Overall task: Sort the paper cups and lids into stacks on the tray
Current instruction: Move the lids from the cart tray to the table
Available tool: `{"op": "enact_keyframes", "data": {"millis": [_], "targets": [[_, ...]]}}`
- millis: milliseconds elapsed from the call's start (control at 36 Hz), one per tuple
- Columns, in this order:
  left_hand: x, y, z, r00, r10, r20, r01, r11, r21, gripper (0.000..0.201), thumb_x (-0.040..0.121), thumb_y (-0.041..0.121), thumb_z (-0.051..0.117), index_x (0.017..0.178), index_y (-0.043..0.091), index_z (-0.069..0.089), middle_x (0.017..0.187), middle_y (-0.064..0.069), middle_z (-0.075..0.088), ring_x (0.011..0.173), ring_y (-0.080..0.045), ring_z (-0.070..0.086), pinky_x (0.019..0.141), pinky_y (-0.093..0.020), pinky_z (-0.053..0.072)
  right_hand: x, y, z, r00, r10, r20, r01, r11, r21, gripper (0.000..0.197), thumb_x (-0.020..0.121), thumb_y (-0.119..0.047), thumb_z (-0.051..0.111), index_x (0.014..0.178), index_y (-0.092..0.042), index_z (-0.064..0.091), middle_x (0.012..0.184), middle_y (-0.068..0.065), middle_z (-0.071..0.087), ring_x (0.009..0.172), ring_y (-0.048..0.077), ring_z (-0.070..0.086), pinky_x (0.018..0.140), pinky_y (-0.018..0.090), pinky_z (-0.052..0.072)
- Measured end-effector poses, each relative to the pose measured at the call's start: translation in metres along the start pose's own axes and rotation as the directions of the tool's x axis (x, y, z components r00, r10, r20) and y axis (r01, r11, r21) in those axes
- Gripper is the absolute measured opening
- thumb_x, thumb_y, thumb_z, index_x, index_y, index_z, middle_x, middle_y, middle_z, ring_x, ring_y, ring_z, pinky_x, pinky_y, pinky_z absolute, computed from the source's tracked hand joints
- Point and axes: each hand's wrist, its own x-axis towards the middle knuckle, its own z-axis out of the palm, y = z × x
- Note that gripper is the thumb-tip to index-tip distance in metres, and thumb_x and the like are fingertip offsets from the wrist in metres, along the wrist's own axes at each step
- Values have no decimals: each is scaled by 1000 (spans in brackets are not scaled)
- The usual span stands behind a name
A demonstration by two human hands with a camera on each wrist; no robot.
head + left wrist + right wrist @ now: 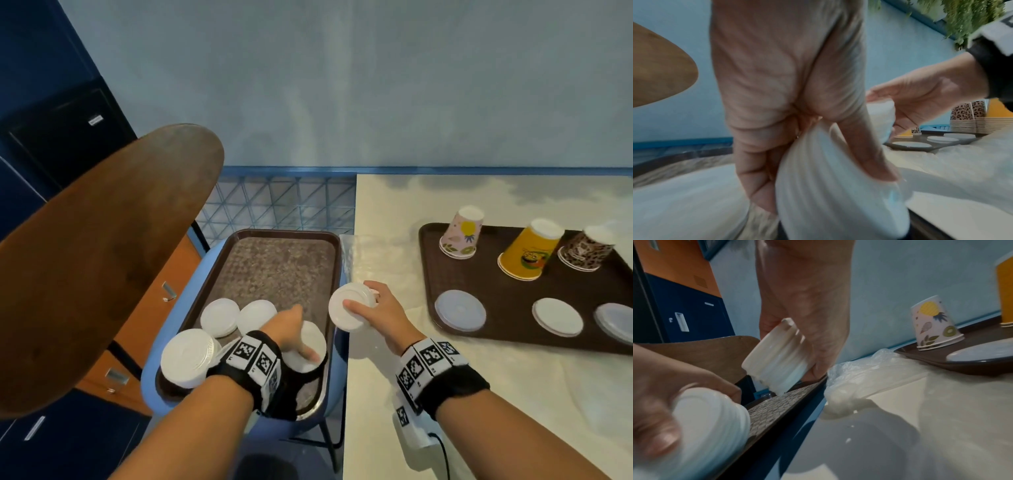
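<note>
A stack of white lids (349, 310) is held on its side by the right hand (376, 310), with the thumb laid across the top lid and the fingers (818, 340) curled round the ribbed edge of the stack. The stack is held above the gap between the near tray (284, 263) and the white bench (479, 394). A second stack of lids (310, 346) is gripped by the left hand (291, 330), the thumb (869, 146) being pressed on one side and the curled fingers (756, 170) on the other; both wrist views are blurred. Whether this stack touches the near tray cannot be told.

Just left of the left fingers, two loose white lids (221, 317) are seen lying flat on the near tray, and a further lid stack (186, 358) lies tilted at its near left corner. This tray is carried on a blue chair (150, 387).

Well to the right of the right fingers, a second brown tray (513, 291) is seen on the bench. Three upside-down cup stacks are stood along its far side: a fruit-print stack (460, 236), a yellow stack (529, 253) and a leopard-print stack (587, 248). Nearer, three flat lid piles (460, 310) are laid in a row. Crumpled clear plastic (865, 374) lies on the bench just beyond the right fingers.
</note>
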Motion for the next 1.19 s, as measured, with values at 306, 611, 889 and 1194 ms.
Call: {"op": "enact_keyframes", "data": {"millis": [306,611,889,1194], "targets": [[12,127,-1,977,149,-154,-208,829,-519,56,86,34,64,123,5,32,127,-17,48,115,-33,52,85,-42,51,-37,26,-129,944,50,-327,2,988,156,55,83,-28,68,131,-17,44,128,3,52,114,19,52,96,31,41],[3,319,86,967,240,82,-52,507,-861,43,96,21,44,133,12,25,120,-9,40,108,-26,47,88,-45,51,-85,58,-293,753,204,-626,-59,968,244,51,93,-17,51,140,-10,32,139,12,42,125,29,43,95,33,36],[2,410,144,936,300,184,43,422,-906,38,98,16,43,133,7,28,133,-10,44,124,-29,46,94,-44,46,-94,121,-392,703,377,-603,-257,925,280,64,78,-39,58,134,-15,41,133,12,52,117,34,50,98,52,45],[7,419,176,988,153,-33,-124,634,-764,33,93,17,54,122,2,45,115,-9,55,103,-21,53,89,-36,48,-102,130,-410,771,208,-602,-302,951,-59,38,88,-27,57,118,-3,58,117,17,63,103,32,56,91,41,46]]}}
